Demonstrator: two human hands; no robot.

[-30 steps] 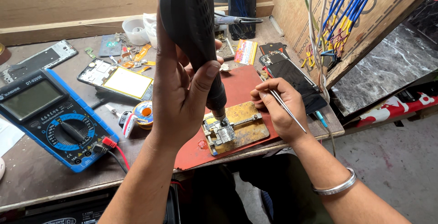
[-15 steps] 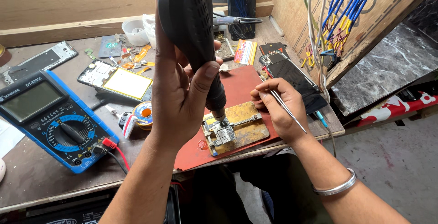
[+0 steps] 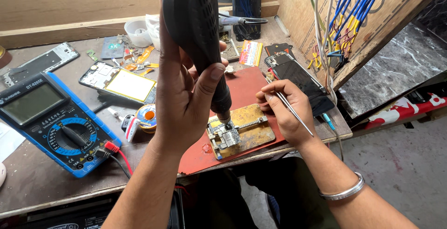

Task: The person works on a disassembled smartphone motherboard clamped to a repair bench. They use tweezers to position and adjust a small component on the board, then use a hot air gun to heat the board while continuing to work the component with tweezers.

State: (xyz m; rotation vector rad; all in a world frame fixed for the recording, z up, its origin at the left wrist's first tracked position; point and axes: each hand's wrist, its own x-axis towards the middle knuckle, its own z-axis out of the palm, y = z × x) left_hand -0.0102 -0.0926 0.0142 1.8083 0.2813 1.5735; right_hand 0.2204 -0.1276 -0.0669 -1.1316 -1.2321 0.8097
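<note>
The left hand [image 3: 186, 98] is wrapped tight around a black hot-air handpiece [image 3: 198, 38], fingers closed on its grip and thumb pressed along the side, holding it nearly upright so the metal nozzle points down. Right under that nozzle sits a small circuit board [image 3: 226, 136], clamped in a worn brass-coloured holder [image 3: 251, 131] that lies on a red mat [image 3: 242, 89]. Just to the right of the holder rests the right hand [image 3: 286, 112], its fingers pinched shut on a pair of thin metal tweezers [image 3: 294, 113], whose tips I cannot make out against the hand; a silver bangle [image 3: 345, 191] rides the wrist behind it. To the left of the left hand lies a roll of solder wire [image 3: 145, 116], then an opened phone with a yellow panel [image 3: 126, 83], and farther out a blue multimeter [image 3: 51, 122] with its red and black leads plugged in. Beyond the right hand, a dark phone [image 3: 302, 82] lies near hanging blue and yellow wires [image 3: 354, 10].
</note>
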